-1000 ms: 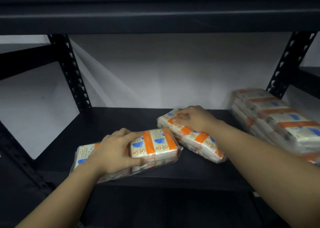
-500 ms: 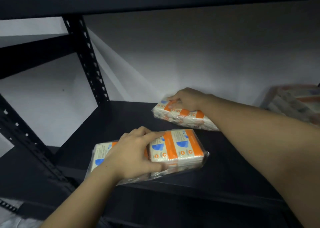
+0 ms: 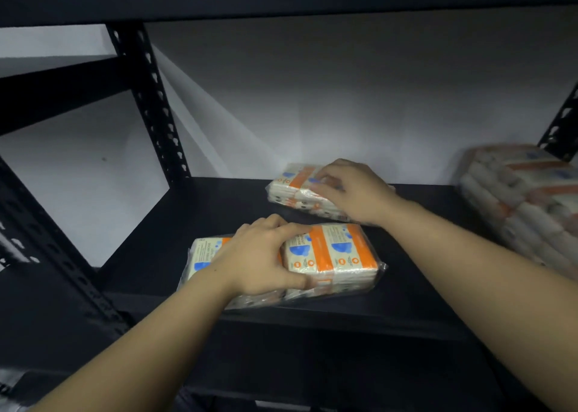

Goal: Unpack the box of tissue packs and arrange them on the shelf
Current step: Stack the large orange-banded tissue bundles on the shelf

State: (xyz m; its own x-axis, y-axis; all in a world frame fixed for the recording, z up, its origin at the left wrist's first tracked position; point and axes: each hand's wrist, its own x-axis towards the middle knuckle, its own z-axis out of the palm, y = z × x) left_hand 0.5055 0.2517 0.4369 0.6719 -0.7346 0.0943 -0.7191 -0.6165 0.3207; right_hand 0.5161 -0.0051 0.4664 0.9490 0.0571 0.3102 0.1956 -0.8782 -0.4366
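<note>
The dark metal shelf (image 3: 162,255) runs flat toward a pale wall (image 3: 344,98), with a perforated post (image 3: 150,105) at the back left. Nearest, the left hand (image 3: 259,261) clasps a plastic-wrapped tissue pack (image 3: 331,255), long axis left-right along the front edge. Behind it, the right hand (image 3: 353,189) grips a second pack (image 3: 294,186), slightly angled, by the wall. A blurred stack of packs (image 3: 525,199) sits far right.

The stack of tissue packs (image 3: 525,205) at right is blurred and cut off by the frame edge. The left hand (image 3: 259,261) hides the near pack's (image 3: 331,255) middle.
</note>
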